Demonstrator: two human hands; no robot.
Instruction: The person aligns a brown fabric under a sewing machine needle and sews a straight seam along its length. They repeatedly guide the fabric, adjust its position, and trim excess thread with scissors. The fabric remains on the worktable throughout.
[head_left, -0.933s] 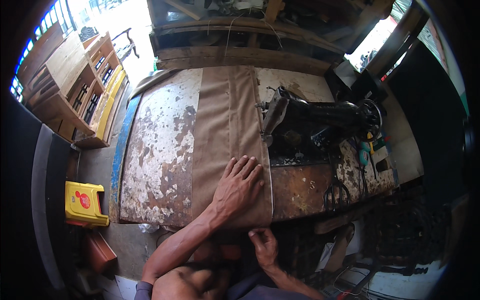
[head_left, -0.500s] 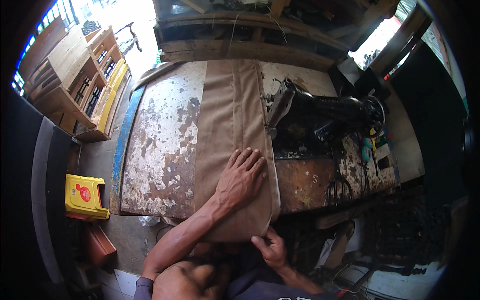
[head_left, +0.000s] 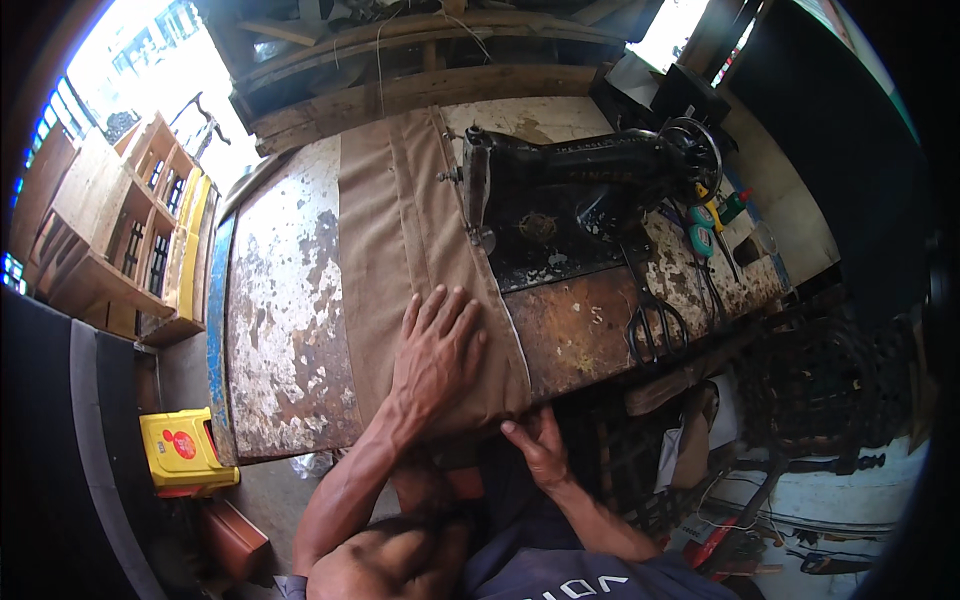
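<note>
A long brown cloth (head_left: 375, 220) with a lengthwise seam or fold lies over the worn table, its right edge running beside the needle end of a black sewing machine (head_left: 590, 165). My left hand (head_left: 437, 345) rests flat on the near part of the cloth, fingers stretched forward and slightly apart. At the table's front edge, my right hand (head_left: 542, 447) pinches the cloth's near right corner between thumb and fingers; some of those fingers are hidden below the cloth. Whether the needle or presser foot touches the cloth is too small to tell.
Black scissors (head_left: 655, 325) lie right of my hands, near a teal round object (head_left: 700, 238) and a yellow-handled tool (head_left: 712, 212). Wooden shelving (head_left: 130, 215) stands left of the table (head_left: 285, 330), with a yellow stool (head_left: 185, 450) below. A wooden rack (head_left: 400, 90) closes the far side.
The view has turned, so the table and machine sit farther left in the picture. The cloth's near end hangs less far over the front edge. Both hands keep their hold and pose.
</note>
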